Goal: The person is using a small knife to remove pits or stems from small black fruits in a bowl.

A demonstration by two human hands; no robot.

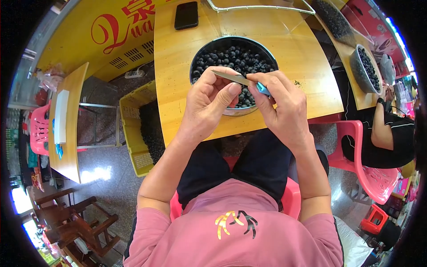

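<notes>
My right hand grips a small knife with a light-blue handle, its blade pointing left across the fingertips of my left hand. The left thumb and fingers are pinched together. A small dark round nut-like piece seems to sit between them, mostly hidden behind the blade and fingers. Both hands hover over the near side of a round metal bowl. Many dark, round, nut-like pieces fill it, and my hands cover part of them.
The bowl stands on a wooden table, with a black phone at its far left. Left of the table, a yellow crate holds more dark pieces. At right, a person sits beside another bowl of them.
</notes>
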